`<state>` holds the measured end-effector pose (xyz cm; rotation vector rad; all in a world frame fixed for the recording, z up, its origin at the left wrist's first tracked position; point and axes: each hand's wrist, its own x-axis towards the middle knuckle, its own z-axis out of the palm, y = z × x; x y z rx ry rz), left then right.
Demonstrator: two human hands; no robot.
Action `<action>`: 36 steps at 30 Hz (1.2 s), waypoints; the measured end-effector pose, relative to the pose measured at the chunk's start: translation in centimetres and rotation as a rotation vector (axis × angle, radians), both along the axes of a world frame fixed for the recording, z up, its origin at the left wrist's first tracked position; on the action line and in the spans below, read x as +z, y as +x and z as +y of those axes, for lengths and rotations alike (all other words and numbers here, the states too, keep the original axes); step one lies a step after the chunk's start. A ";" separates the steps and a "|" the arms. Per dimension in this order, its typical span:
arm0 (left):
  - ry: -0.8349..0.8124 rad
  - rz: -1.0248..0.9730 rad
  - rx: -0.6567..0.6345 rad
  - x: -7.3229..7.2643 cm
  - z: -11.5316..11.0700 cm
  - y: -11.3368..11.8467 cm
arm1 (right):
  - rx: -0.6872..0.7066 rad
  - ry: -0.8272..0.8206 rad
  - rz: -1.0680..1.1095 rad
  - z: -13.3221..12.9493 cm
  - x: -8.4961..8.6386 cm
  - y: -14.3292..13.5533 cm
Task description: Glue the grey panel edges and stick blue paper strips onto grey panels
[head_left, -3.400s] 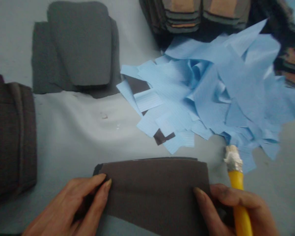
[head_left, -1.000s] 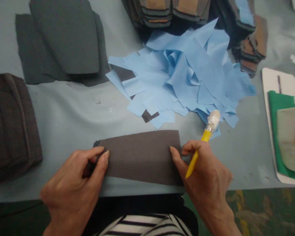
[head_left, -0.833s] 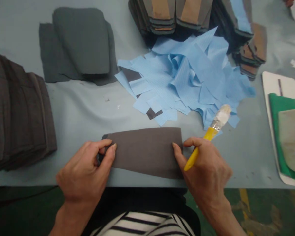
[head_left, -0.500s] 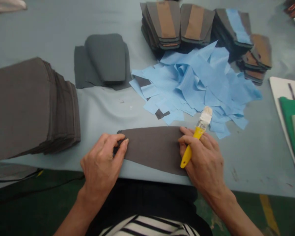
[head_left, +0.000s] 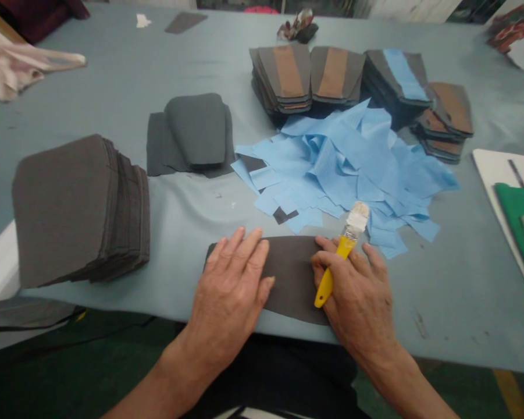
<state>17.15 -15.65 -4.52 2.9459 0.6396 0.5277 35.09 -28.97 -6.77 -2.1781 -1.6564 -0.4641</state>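
A dark grey-brown fabric piece (head_left: 290, 273) lies at the table's near edge. My left hand (head_left: 233, 279) rests flat on its left part, fingers stretched out, hiding much of that end. At the right end, my right hand (head_left: 357, 285) touches the piece with its fingertips. That hand is closed around a yellow-handled paintbrush (head_left: 342, 250), whose whitened bristles point away from me. Just beyond the piece spreads a heap of light blue fabric strips (head_left: 344, 157), with a few small dark scraps (head_left: 283, 215) at its near side.
On the left stands a tall stack of grey-brown pieces (head_left: 65, 209); behind it are darker grey pieces (head_left: 200, 134). Banded stacks (head_left: 288, 78) line the far side of the blue heap. A white board (head_left: 497, 192) with green material (head_left: 517, 215) lies at the right.
My left hand has gone from pinching the piece's left end to lying flat on top, further right. My right hand still holds the brush at the right end. The view has tilted up.
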 end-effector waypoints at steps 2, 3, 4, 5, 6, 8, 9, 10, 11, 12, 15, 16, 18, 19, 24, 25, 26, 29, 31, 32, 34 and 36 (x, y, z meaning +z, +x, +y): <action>-0.028 0.052 -0.104 -0.4 -1.0 1.9 | -0.004 -0.011 0.017 -0.1 -0.1 0.0; -0.045 0.077 -0.133 -0.8 -1.3 2.7 | -0.005 -0.016 0.027 -0.2 -0.1 0.0; -0.062 0.099 -0.149 -1.1 -1.6 3.2 | -0.007 -0.018 0.038 -0.2 -0.1 0.0; -0.076 0.123 -0.156 -1.5 -1.7 3.5 | -0.007 -0.020 0.048 -0.2 -0.1 0.0; -0.083 0.144 -0.154 -1.8 -1.7 3.6 | -0.008 -0.019 0.057 -0.2 -0.1 0.0; -0.076 0.170 -0.136 -2.2 -1.3 3.0 | -0.008 -0.013 0.066 -0.2 0.0 0.1; -0.064 0.177 -0.126 -2.3 -0.9 2.5 | -0.007 -0.011 0.067 -0.1 0.0 0.1; -0.047 0.180 -0.115 -2.3 -0.6 1.8 | -0.006 -0.012 0.068 -0.1 0.1 0.1; -0.030 0.182 -0.100 -2.3 -0.1 1.0 | -0.006 -0.014 0.068 -0.1 0.1 0.1; -0.013 0.184 -0.083 -2.4 0.3 0.2 | -0.007 -0.017 0.067 0.0 0.1 0.2; 0.021 0.178 -0.026 -2.5 1.3 -1.7 | -0.013 -0.025 0.068 -0.1 0.2 0.2; 0.025 0.172 -0.013 -2.7 1.5 -2.1 | -0.011 -0.022 0.073 -0.1 0.1 0.2; 0.030 0.159 -0.002 -2.9 1.7 -2.5 | -0.004 -0.009 0.092 -0.1 0.0 0.2; 0.032 0.154 0.000 -3.1 1.7 -2.5 | -0.003 0.001 0.105 -0.1 -0.1 0.3; 0.081 0.127 0.004 -3.4 1.5 -2.0 | 0.013 0.069 0.153 -0.1 0.1 0.6; 0.091 0.125 0.009 -3.4 1.5 -1.9 | 0.016 0.082 0.155 0.0 0.4 0.5; 0.098 0.124 0.013 -3.4 1.5 -1.9 | 0.016 0.097 0.157 0.1 0.7 0.3; 0.106 0.120 0.021 -3.4 1.4 -1.9 | 0.042 0.127 0.203 1.0 1.4 -1.3; 0.108 0.116 0.021 -3.5 1.4 -1.9 | 0.108 0.111 0.259 2.0 1.3 -2.9; 0.113 0.111 0.020 -3.5 1.4 -1.9 | 0.147 0.086 0.275 2.6 1.0 -3.7; 0.127 0.094 0.018 -3.6 1.4 -1.9 | 0.198 0.037 0.286 3.7 0.3 -5.0; 0.141 0.075 0.014 -3.6 1.5 -1.8 | 0.213 -0.011 0.283 4.3 -0.4 -5.6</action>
